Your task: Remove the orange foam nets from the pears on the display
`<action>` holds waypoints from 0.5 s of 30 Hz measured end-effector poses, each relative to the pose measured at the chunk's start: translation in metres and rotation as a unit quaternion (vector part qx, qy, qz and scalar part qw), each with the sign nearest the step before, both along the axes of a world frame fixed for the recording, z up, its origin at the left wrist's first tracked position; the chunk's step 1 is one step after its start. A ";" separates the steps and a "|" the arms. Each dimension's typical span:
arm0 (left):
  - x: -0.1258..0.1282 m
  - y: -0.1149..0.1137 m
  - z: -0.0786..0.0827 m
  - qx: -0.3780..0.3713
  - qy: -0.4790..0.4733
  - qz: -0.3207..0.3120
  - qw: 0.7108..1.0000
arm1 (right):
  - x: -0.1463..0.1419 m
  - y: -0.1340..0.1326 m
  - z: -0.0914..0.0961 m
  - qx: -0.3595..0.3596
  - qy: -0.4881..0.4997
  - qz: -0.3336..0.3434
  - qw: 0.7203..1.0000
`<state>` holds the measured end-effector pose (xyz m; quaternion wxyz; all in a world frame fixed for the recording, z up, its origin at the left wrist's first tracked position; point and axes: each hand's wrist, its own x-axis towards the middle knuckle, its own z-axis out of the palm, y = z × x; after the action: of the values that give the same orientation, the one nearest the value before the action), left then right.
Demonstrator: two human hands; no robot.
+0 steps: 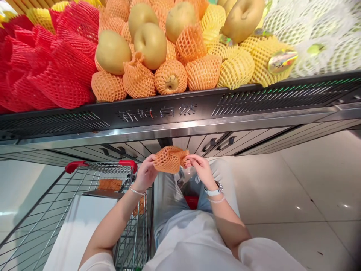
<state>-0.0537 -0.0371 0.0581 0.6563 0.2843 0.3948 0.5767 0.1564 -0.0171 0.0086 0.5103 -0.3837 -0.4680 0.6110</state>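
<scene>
Shirt (191,241); left hand (146,174), right hand (200,170) hold foam net (169,159) under shelf (169,130).

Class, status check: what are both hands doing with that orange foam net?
Left grip, right grip both on orange foam net, held between them. Cart under left forearm. Display shelf ahead.

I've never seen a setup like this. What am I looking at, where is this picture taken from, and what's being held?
There's no machine here. These are a person's bare hands, the left hand and the right hand, seen from one camera worn on the head, looking forward and down. Both hands hold an orange foam net. Ahead, a display shelf carries pears and nets in several colours. On the left stands a wire shopping cart.
</scene>
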 end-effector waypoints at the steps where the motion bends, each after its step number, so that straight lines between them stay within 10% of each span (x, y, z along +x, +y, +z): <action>1: 0.000 0.000 -0.002 0.003 0.016 -0.011 1.000 | 0.000 0.001 -0.002 -0.001 -0.003 -0.006 1.000; 8: 0.005 0.004 -0.014 0.088 0.181 -0.039 0.979 | -0.001 0.011 -0.016 -0.048 0.073 -0.101 0.991; 15: 0.008 0.007 -0.036 0.141 0.240 -0.031 0.960 | 0.007 0.007 -0.011 0.118 -0.084 -0.215 0.966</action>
<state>-0.0456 -0.0303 0.0224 0.5126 0.5164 0.4463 0.5209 0.1638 -0.0097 -0.0022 0.6302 -0.4623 -0.4840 0.3935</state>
